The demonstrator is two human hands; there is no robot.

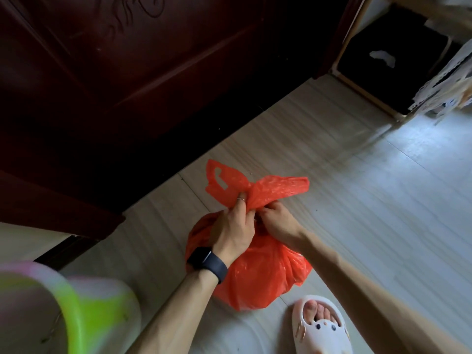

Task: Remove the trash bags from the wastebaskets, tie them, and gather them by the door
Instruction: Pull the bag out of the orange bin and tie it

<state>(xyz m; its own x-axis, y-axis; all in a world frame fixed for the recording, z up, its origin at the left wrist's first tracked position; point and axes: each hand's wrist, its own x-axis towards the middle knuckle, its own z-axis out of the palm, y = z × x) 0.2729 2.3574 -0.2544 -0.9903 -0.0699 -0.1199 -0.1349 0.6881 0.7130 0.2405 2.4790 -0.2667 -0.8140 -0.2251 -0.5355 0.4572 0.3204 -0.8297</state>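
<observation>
A full red plastic trash bag sits on the pale floor, a little in front of the dark wooden door. Its two handle flaps stick up and outward above my hands. My left hand, with a ring and a dark wristwatch, grips the gathered plastic at the bag's neck. My right hand pinches the plastic beside it, fingers curled into the knot area. The two hands touch each other over the bag.
A green and white wastebasket stands blurred at the lower left. My foot in a white slipper is just right of the bag. A black storage box in a light wooden frame stands at the upper right.
</observation>
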